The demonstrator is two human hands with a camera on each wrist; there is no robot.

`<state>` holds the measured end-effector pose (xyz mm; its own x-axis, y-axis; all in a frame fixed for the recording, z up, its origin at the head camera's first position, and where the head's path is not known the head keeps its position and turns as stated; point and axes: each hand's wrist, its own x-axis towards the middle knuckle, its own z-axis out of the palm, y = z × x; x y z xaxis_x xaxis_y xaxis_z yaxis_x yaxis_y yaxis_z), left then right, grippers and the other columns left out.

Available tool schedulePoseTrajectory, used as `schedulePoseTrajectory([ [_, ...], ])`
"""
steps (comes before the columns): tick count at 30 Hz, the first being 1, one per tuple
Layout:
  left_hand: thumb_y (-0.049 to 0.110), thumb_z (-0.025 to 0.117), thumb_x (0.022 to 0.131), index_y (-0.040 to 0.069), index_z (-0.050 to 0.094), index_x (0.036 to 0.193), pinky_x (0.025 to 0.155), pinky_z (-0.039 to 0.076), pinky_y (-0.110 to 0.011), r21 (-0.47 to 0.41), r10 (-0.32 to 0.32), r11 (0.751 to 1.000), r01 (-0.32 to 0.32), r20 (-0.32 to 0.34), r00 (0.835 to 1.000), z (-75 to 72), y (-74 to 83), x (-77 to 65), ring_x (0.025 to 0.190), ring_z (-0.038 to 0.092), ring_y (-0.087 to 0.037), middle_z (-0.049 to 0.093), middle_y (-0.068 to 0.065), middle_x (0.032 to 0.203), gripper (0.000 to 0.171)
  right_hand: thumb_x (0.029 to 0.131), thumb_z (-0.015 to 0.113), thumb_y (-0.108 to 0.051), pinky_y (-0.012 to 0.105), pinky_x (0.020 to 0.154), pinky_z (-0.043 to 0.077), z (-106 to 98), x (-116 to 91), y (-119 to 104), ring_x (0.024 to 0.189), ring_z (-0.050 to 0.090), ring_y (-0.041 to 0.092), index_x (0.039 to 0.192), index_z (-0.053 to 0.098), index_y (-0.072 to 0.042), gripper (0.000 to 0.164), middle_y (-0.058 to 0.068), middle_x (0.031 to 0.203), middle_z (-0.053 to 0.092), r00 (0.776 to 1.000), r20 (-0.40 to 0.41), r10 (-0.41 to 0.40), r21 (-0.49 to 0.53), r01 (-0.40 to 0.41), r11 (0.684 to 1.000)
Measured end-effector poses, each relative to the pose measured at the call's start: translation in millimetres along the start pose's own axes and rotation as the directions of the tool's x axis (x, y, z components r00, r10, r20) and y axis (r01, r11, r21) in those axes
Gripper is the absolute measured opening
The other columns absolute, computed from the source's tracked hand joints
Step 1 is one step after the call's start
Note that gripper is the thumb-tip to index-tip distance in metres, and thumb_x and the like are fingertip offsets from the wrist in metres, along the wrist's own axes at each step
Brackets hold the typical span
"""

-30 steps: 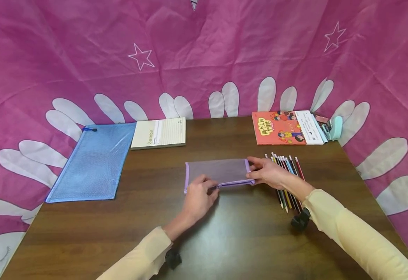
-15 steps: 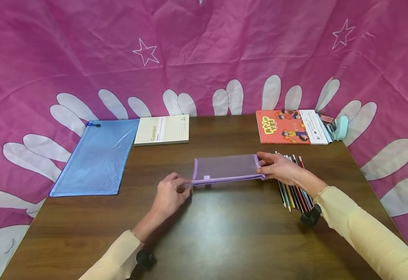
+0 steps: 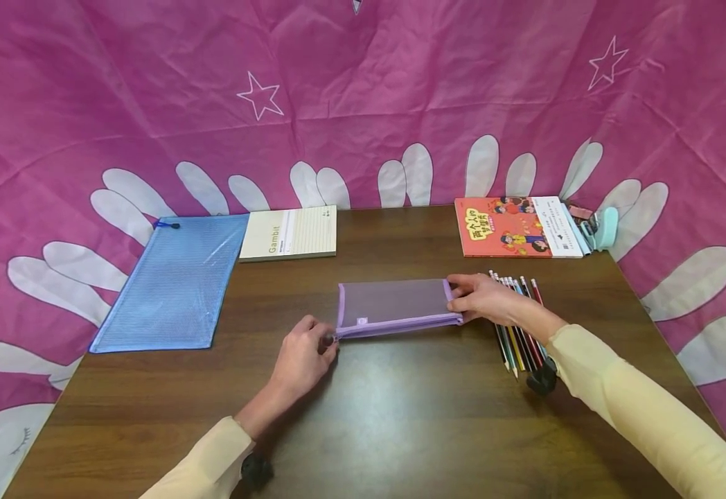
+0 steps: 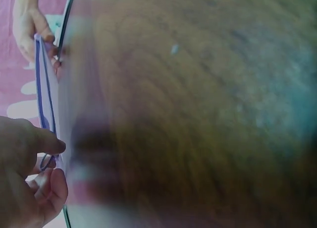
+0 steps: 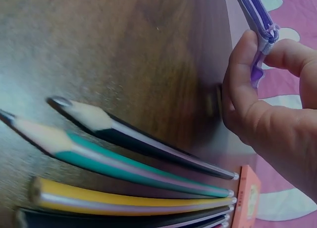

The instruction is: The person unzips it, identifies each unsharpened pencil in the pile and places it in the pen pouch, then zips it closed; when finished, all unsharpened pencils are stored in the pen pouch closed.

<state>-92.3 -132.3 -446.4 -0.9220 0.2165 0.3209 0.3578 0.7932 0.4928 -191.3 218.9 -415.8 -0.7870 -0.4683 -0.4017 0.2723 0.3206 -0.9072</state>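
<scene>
A see-through purple zip pouch (image 3: 394, 303) is stretched level between both hands at the middle of the table. My right hand (image 3: 484, 299) grips its right end, thumb on the near side and fingers behind. At the near left corner, my left hand (image 3: 303, 353) pinches the end of the zip edge. The left wrist view shows a small loop (image 4: 47, 162) between those left fingers, and the zip edges (image 4: 45, 96) standing apart. Several pencils (image 3: 519, 339) lie in a bunch under and beside the right wrist, points toward me.
A blue mesh zip bag (image 3: 172, 284) lies at the left, beside a cream notebook (image 3: 289, 233). At the back right are a red picture book (image 3: 505, 227) and a mint-green item (image 3: 604, 229). A pink cloth (image 3: 363, 104) hangs behind the table (image 3: 388, 430).
My left hand slid left along the zip edge to the pouch's left corner, then stayed there. The pouch has since lowered and shifted slightly left, with the right hand still gripping its end.
</scene>
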Motion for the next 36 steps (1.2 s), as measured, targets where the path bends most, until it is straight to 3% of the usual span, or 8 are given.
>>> schedulePoseTrajectory([
  [6,0.003,0.085,0.074,0.001,0.073,0.095,0.065,0.053,-0.035,0.041,-0.001,0.999,-0.001,0.047,0.999,0.5,-0.1,-5.1,0.071,0.057,-0.017,0.055,-0.004,0.085,0.024,0.091,0.062,0.002,0.041,0.077,0.057,1.9,4.5,-1.4,0.090,0.058,0.026,0.150,0.018,0.017,0.075,0.027,0.112,0.051,1.000,0.019,-0.004,-0.056,0.005,0.998],
  [10,0.014,0.088,0.072,0.004,0.073,0.107,0.070,0.051,-0.039,0.089,0.054,0.994,-0.065,0.119,0.991,-2.2,8.9,7.6,0.082,0.055,-0.024,0.056,-0.008,0.095,0.039,0.091,0.062,0.002,0.040,0.076,0.058,0.2,6.6,-6.5,0.089,0.058,0.025,0.149,0.021,0.017,0.073,0.026,0.113,0.052,0.999,0.032,-0.010,-0.095,0.013,0.995],
  [12,0.018,0.089,0.072,0.006,0.071,0.117,0.074,0.051,-0.043,0.083,0.127,0.986,-0.144,0.184,0.975,-2.3,16.0,20.1,0.090,0.054,-0.028,0.057,-0.012,0.104,0.050,0.091,0.062,0.002,0.039,0.074,0.058,-2.3,8.0,-9.5,0.089,0.059,0.024,0.150,0.021,0.015,0.072,0.027,0.114,0.052,0.999,0.046,0.002,-0.106,0.003,0.994],
  [15,0.022,0.090,0.071,0.009,0.066,0.132,0.083,0.049,-0.050,0.028,0.224,0.969,-0.244,0.304,0.926,1.8,26.3,40.4,0.105,0.051,-0.036,0.055,-0.016,0.118,0.067,0.093,0.061,0.001,0.038,0.071,0.058,-6.8,10.2,-13.7,0.087,0.059,0.024,0.151,0.021,0.013,0.072,0.027,0.117,0.052,0.996,0.084,0.029,-0.136,-0.018,0.991],
  [18,0.024,0.090,0.072,0.012,0.061,0.139,0.092,0.043,-0.063,-0.023,0.253,0.963,-0.267,0.405,0.878,8.6,32.7,54.8,0.117,0.047,-0.041,0.053,-0.015,0.126,0.074,0.093,0.060,-0.001,0.037,0.069,0.057,-9.4,12.5,-16.8,0.086,0.060,0.025,0.152,0.021,0.010,0.072,0.028,0.119,0.052,0.992,0.113,0.053,-0.165,-0.034,0.986],
  [22,0.024,0.088,0.075,0.015,0.059,0.142,0.091,0.042,-0.065,-0.050,0.261,0.961,-0.271,0.482,0.836,13.5,39.4,64.6,0.120,0.046,-0.040,0.053,-0.013,0.129,0.074,0.093,0.060,-0.002,0.036,0.067,0.057,-9.4,16.7,-19.1,0.084,0.059,0.025,0.152,0.022,0.009,0.071,0.028,0.119,0.052,0.988,0.136,0.066,-0.191,-0.039,0.981],
  [30,-0.001,0.073,0.080,0.013,0.056,0.144,0.083,0.046,-0.035,-0.160,0.317,0.948,-0.274,0.536,0.782,16.3,48.4,72.2,0.095,0.049,-0.022,0.052,-0.012,0.112,0.068,0.094,0.057,-0.002,0.038,0.070,0.056,-11.4,21.5,-25.2,0.090,0.059,0.026,0.149,0.029,0.010,0.063,0.025,0.117,0.056,0.991,0.128,0.038,-0.265,-0.003,0.964],
  [36,-0.004,0.063,0.081,0.014,0.054,0.146,0.079,0.046,-0.033,-0.162,0.296,0.955,-0.248,0.565,0.770,18.5,48.6,74.1,0.088,0.047,-0.019,0.050,-0.007,0.102,0.068,0.097,0.055,-0.007,0.040,0.076,0.057,-18.9,11.9,-31.5,0.096,0.061,0.031,0.133,0.051,0.012,0.041,0.023,0.113,0.061,0.997,-0.004,-0.081,-0.472,0.069,0.879],
])
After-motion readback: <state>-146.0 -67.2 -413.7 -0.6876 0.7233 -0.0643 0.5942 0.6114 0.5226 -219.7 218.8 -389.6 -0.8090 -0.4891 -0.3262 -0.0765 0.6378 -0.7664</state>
